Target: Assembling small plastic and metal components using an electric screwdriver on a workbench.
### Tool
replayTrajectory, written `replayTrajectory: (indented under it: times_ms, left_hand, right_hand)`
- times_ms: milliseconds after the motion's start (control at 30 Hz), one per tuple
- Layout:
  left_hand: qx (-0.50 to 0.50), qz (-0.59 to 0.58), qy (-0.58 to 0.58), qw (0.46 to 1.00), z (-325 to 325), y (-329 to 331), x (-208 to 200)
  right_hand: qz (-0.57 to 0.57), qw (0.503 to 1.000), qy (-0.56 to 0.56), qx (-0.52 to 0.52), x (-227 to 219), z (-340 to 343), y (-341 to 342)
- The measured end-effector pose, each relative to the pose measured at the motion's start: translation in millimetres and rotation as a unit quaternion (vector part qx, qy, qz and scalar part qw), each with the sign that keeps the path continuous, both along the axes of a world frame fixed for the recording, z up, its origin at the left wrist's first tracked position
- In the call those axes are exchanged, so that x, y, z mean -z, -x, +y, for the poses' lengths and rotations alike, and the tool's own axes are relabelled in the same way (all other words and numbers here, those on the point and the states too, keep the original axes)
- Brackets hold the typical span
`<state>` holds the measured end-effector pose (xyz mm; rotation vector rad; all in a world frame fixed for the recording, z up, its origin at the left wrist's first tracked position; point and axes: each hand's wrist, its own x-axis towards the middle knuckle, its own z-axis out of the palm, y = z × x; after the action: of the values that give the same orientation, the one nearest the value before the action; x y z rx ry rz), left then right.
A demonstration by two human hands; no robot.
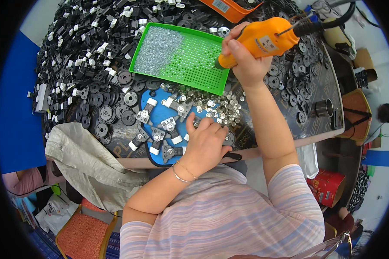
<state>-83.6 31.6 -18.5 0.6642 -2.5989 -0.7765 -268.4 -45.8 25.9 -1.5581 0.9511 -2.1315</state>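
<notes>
My right hand (247, 64) is wrapped round an orange electric screwdriver (266, 38), its green nose pointing down over the right end of a green perforated tray (222, 86). Small silvery screws (157, 49) are heaped in that tray's left part. Palm down at the near edge of the table, my left hand (205, 140) has its fingers bent over a dark part mostly hidden beneath them. A grey disc (230, 138) shows beside the fingers. Several grey-and-white bracket assemblies (168, 124) lie on a blue mat (154, 93) to the left of this hand.
Small round metal pieces (224, 112) are piled between tray and left hand. Dark parts with white tips (86, 52) cover the far left; dark discs (298, 73) lie at right. A metal cup (324, 108) stands near the right edge. Pale cloth (88, 164) hangs over the front edge.
</notes>
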Motion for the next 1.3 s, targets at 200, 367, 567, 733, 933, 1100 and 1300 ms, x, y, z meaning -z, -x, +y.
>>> replayTrajectory:
  times_ms: [200, 367, 567, 733, 933, 1100, 1300]
  left_hand:
    - [0.000, -0.004, 0.003, 1.000, 0.9, -0.2, -1.5]
    - [-0.004, -0.006, 0.010, 1.000, -0.1, -0.2, -1.4]
    - [0.000, -0.001, 0.009, 1.000, -0.9, 0.7, -1.3]
    - [-0.007, 0.012, 0.013, 1.000, 0.3, 1.5, -3.0]
    - [-0.009, 0.010, 0.013, 1.000, 1.1, 1.3, -2.3]
    - [0.003, -0.006, 0.015, 1.000, 0.6, 2.5, -5.6]
    - [0.010, -0.011, 0.018, 1.000, 1.0, 4.2, -4.5]
  right_hand:
    - [-0.038, 0.998, 0.003, -0.057, -23.6, 27.6, 5.6]
    - [-0.043, 0.985, 0.006, -0.164, -40.1, 93.6, 2.2]
    - [-0.056, 0.985, -0.084, -0.140, -32.1, 150.5, -13.9]
    - [-0.070, 0.980, -0.113, -0.149, -30.9, 159.3, -22.3]
    - [-0.055, 0.975, -0.162, -0.139, -28.4, 159.9, -25.9]
    - [-0.001, 0.975, -0.166, -0.145, -23.8, 156.3, -27.7]
    - [0.007, 0.968, -0.174, -0.179, -21.3, 149.2, -27.2]
